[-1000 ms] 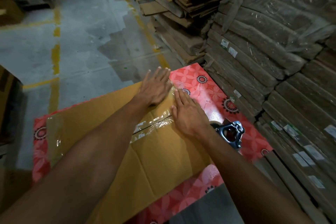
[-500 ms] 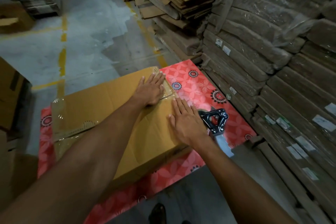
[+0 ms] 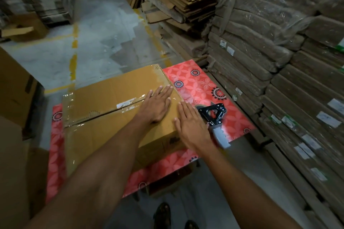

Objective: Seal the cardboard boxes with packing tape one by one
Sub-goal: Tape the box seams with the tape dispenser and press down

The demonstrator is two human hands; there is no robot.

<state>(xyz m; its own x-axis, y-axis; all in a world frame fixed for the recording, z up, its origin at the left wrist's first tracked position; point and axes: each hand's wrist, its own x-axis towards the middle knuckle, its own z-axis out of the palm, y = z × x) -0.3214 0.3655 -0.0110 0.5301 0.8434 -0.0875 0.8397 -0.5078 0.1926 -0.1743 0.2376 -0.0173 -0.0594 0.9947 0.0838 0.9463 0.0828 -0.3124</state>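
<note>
A brown cardboard box (image 3: 104,109) stands on a small table covered with a red flowered cloth (image 3: 204,83). Clear tape (image 3: 128,105) runs along the box's top seam and over its left end. My left hand (image 3: 157,105) lies flat, fingers spread, on the right end of the box top over the tape. My right hand (image 3: 191,126) rests flat at the box's right edge, fingers together and holding nothing. A black tape dispenser with a grey handle (image 3: 214,117) lies on the cloth just right of my right hand.
Wrapped bundles of flat cardboard (image 3: 279,61) are stacked high along the right. Loose flattened cartons (image 3: 186,0) pile up behind the table. Other brown boxes (image 3: 13,83) stand at the left. Grey concrete floor with yellow lines (image 3: 74,46) lies beyond. My sandalled feet (image 3: 163,215) show below.
The view has pulled back and up, so more of the box shows. Both hands stay flat on the box's right end; my right hand has slid toward the box's right edge.
</note>
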